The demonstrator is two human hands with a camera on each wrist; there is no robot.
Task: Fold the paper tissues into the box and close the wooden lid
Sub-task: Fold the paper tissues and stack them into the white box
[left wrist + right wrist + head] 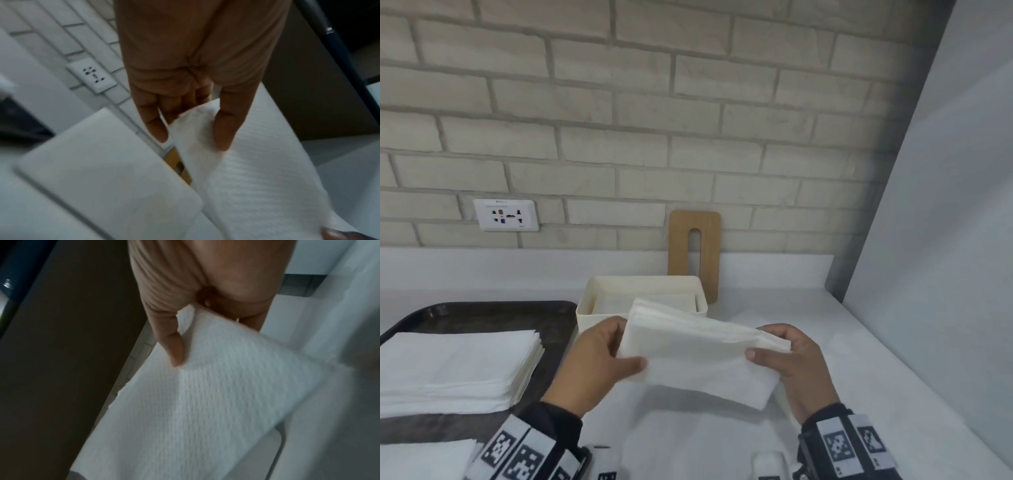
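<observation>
A folded wad of white paper tissues (702,353) hangs in the air just in front of the cream box (616,291). My left hand (602,356) pinches its left end between thumb and fingers, and my right hand (787,356) pinches its right end. The left wrist view shows the tissues (252,170) under my left hand's thumb (224,129), beside the box (107,170). In the right wrist view the tissues (205,394) are held by my right hand (185,324). The box is open with tissues inside. The slotted wooden lid (694,253) leans upright against the brick wall behind the box.
A dark tray (482,315) on the left of the white counter (825,342) carries a stack of unfolded tissues (455,366); another stack (424,459) lies nearer me. A white side panel (945,240) bounds the right. A wall socket (506,215) sits on the bricks.
</observation>
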